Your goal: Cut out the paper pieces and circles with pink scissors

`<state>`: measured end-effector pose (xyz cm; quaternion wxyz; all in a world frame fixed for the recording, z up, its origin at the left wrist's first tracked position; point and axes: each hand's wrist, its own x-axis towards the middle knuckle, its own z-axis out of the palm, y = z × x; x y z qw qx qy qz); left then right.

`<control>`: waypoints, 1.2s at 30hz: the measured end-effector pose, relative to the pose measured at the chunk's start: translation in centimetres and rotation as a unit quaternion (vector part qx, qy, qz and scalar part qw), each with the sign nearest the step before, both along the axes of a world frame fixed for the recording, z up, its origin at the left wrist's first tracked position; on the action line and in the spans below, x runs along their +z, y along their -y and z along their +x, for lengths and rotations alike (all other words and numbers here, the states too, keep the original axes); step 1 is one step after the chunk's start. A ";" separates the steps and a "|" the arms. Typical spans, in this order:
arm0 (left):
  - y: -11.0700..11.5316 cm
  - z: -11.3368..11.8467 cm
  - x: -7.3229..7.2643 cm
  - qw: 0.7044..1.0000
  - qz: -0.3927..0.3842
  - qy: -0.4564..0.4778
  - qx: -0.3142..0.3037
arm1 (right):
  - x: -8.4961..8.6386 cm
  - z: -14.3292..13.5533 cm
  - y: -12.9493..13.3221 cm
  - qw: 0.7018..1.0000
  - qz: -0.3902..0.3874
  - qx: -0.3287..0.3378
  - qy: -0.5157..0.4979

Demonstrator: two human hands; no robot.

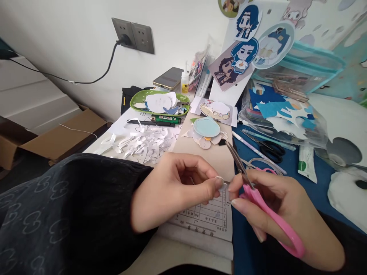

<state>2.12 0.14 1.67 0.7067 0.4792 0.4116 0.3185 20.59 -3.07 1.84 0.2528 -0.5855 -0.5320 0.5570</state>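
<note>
My left hand [183,187] is closed in a pinch over an open form booklet [206,214]. A small white edge, perhaps paper, shows at its fingertips; most of it is hidden. Just to the right, my right hand [275,202] holds pink-handled scissors [265,208], their blades pointing up and away to the left. The thumb and index fingertip of that hand come close to my left fingertips. Beyond both hands, a light blue oval cutout [206,126] lies on other paper cutouts. White paper scraps [149,144] are heaped at the left.
A green tray [137,101] holds cutouts. Behind stand a glue bottle [185,82] and a phone [168,78]. Black scissors [271,149], a pen [252,147], a white tube [307,163] and a plastic bag of blue scraps [283,114] lie at the right.
</note>
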 end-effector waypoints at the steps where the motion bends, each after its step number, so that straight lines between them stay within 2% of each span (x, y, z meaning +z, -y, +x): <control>1: 0.0 0.0 0.0 1.000 0.001 0.000 -0.003 | 0.0 -0.2 0.0 1.000 -0.001 -0.006 -0.007; 11: 0.3 0.3 -0.4 0.998 0.056 -0.016 -0.001 | -0.8 -1.5 -0.3 0.997 0.052 -0.026 -0.058; 16: 0.3 0.3 -0.1 0.999 0.048 0.017 0.000 | -0.5 -0.7 -0.2 0.996 0.074 0.023 -0.042; 21: 0.2 0.0 0.0 0.999 0.032 0.007 0.001 | -0.3 0.7 -0.1 0.993 0.024 0.111 -0.022; 25: 0.1 -0.2 0.0 1.000 0.019 0.021 -0.001 | -0.4 0.9 -0.1 0.988 0.019 0.150 0.002; 30: 0.1 -0.1 0.1 0.999 -0.018 0.031 0.006 | -0.3 0.7 0.0 0.986 0.023 0.162 0.044; 36: 0.1 0.0 0.3 1.000 -0.023 0.020 0.007 | -0.4 0.8 0.1 0.982 0.043 0.168 0.071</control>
